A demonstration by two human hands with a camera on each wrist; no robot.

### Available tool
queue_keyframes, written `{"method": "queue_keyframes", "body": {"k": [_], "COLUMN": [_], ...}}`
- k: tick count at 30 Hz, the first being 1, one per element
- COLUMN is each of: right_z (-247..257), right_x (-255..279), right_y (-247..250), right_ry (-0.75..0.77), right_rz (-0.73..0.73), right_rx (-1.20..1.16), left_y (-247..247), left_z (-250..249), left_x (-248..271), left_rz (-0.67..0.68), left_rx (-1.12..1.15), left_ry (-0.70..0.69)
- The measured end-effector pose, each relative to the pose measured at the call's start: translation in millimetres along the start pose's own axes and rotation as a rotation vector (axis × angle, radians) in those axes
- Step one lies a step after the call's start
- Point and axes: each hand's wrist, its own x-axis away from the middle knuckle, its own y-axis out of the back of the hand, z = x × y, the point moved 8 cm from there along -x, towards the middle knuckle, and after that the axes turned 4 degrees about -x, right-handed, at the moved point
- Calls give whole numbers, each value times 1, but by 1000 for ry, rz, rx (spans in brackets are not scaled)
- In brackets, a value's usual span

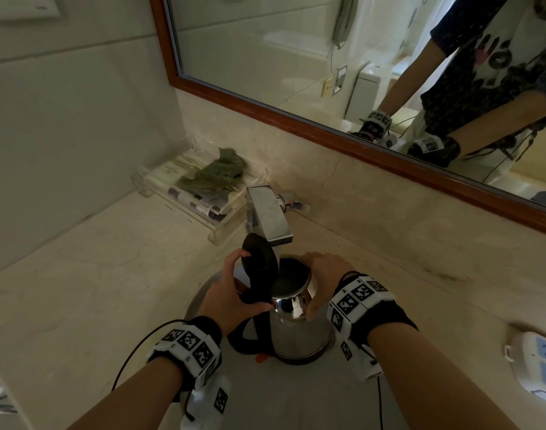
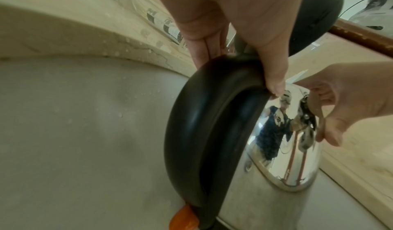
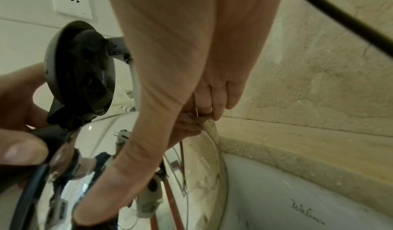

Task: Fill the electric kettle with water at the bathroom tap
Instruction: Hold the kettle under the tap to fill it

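Note:
A steel electric kettle (image 1: 299, 330) stands upright in the sink basin (image 1: 296, 395), its open mouth just below the square chrome tap (image 1: 270, 215). Its black lid (image 1: 260, 259) is tipped up on the hinge side. My left hand (image 1: 231, 293) holds the lid, index finger curled over its edge and thumb on top of the black handle (image 2: 202, 132). My right hand (image 1: 324, 280) grips the kettle's upper wall and rim. The right wrist view shows the lid's underside (image 3: 85, 75) and the mirror-bright kettle body (image 3: 106, 141). An orange switch (image 2: 182, 218) sits at the handle's foot.
A clear acrylic tray (image 1: 215, 221) with toiletries and a green leaf stands on the counter at the back left. A wood-framed mirror (image 1: 296, 119) runs above the backsplash. A white power strip (image 1: 538, 370) lies on the counter at the right.

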Motion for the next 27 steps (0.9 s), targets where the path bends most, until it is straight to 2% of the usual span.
{"method": "queue_keyframes", "body": {"k": [27], "right_z": [-2], "right_x": [1], "right_y": [0], "right_ry": [5], "right_rz": [-7], "right_rx": [-27], "left_y": [0], "left_z": [1], "left_x": [1], "left_rz": [-3], "left_rx": [30], "left_ry": [-3]}}
